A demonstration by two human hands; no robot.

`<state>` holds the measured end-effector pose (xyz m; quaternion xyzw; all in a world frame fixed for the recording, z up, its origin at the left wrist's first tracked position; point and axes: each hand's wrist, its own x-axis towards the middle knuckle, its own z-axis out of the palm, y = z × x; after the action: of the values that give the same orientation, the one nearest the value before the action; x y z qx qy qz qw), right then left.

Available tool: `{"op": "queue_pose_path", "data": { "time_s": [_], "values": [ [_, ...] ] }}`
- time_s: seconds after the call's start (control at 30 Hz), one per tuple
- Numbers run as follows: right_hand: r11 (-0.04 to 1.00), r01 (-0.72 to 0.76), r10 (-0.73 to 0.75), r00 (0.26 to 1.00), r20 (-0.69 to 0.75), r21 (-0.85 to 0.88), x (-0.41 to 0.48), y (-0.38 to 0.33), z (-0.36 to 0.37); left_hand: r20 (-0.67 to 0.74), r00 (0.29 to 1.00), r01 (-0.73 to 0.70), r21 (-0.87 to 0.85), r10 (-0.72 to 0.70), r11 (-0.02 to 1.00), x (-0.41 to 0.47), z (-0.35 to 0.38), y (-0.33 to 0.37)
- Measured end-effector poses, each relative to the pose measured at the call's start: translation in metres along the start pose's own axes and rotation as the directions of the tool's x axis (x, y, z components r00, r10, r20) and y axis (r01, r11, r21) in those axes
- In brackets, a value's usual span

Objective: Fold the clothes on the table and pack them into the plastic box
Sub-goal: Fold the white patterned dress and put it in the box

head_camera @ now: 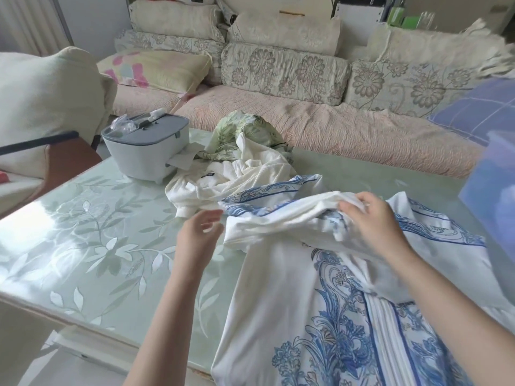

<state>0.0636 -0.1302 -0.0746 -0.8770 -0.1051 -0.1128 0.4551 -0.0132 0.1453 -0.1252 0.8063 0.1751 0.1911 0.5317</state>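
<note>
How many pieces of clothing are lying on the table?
3: a blue-print garment nearest; a white garment behind it; a green leafy garment farthest. Others may hide underneath.

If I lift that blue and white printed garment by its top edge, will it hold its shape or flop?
Probably flop: the blue and white garment bunches into soft folds where the right hand grips it. It looks thin, so likely light. On the glossy table it may slide when tugged.
</note>
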Motion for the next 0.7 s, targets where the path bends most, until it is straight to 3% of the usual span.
{"op": "queue_pose_path", "data": {
  "time_s": [0.07,0.13,0.2,0.27,0.4,0.53,0.63,0.7],
  "values": [
    [0.973,-0.057,0.053,0.998,-0.024,-0.225,0.007,0.029,-0.018,0.022,0.996,-0.088,0.18,0.085,0.98,0.002,0.011,-0.003],
    [0.852,-0.083,0.109,0.994,0.021,-0.517,0.005,0.053,-0.026,0.056,0.984,-0.18,0.261,0.172,0.948,0.005,0.022,-0.004],
    [0.744,-0.076,0.207,0.971,0.121,-0.664,-0.002,0.074,-0.028,0.115,0.972,-0.23,0.301,0.204,0.926,0.009,0.032,-0.004],
    [0.731,-0.081,0.293,0.934,0.203,-0.678,-0.01,0.087,-0.028,0.153,0.971,-0.226,0.308,0.186,0.924,0.012,0.041,-0.006],
    [0.863,-0.191,0.324,0.92,0.222,-0.467,-0.005,0.082,-0.033,0.237,0.967,-0.173,0.357,0.09,0.918,0.013,0.055,-0.008],
    [0.79,-0.152,0.303,0.939,0.163,-0.593,0.014,0.082,-0.028,0.39,0.92,-0.233,0.455,0.042,0.86,0.013,0.064,-0.013],
    [0.699,-0.143,0.372,0.91,0.185,-0.701,0.021,0.091,-0.026,0.381,0.922,-0.239,0.43,0.065,0.871,0.016,0.068,-0.015],
    [0.733,-0.142,0.403,0.878,0.258,-0.665,0.025,0.1,-0.03,0.379,0.92,-0.265,0.417,0.099,0.869,0.02,0.068,-0.016]
  ]
}}
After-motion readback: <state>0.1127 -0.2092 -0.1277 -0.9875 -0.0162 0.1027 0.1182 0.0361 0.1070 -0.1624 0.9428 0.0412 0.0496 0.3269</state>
